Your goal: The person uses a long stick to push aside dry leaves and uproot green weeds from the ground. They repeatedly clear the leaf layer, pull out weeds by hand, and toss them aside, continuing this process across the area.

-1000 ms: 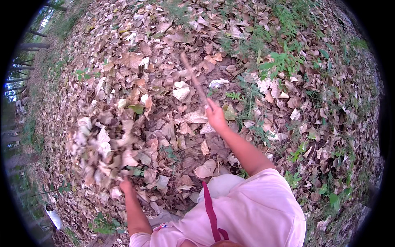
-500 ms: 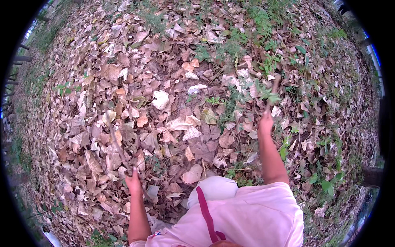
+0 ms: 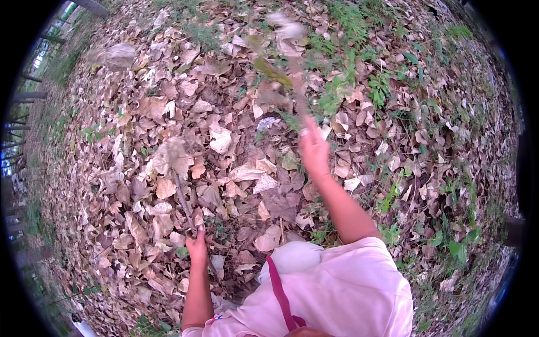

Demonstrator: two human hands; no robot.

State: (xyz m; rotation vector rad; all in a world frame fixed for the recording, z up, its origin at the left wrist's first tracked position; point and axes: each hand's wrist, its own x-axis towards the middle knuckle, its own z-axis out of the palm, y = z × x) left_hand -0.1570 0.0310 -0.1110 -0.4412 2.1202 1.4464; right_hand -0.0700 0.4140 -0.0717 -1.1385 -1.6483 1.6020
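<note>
My left hand (image 3: 197, 247) is closed around a thin stick (image 3: 182, 194). The stick slants up and left over the dry leaves, and its far end meets a pale clump of leaves (image 3: 168, 156). My right hand (image 3: 315, 151) is wrapped around another stick (image 3: 299, 95), which points away from me and is smeared by motion. Blurred leaves (image 3: 273, 73), one yellow-green, hang about that stick's upper part. A pale leaf (image 3: 289, 29) is blurred near its far end.
Dry brown leaves (image 3: 135, 224) cover the ground, with green plants (image 3: 379, 90) among them at the far right and right. A blurred brown leaf clump (image 3: 115, 56) appears at the far left. Tree trunks (image 3: 31, 95) stand along the left rim.
My right hand has swung left and away with its stick, and blurred leaves now show around it. My left hand has shifted slightly right, its stick now meeting a leaf clump.
</note>
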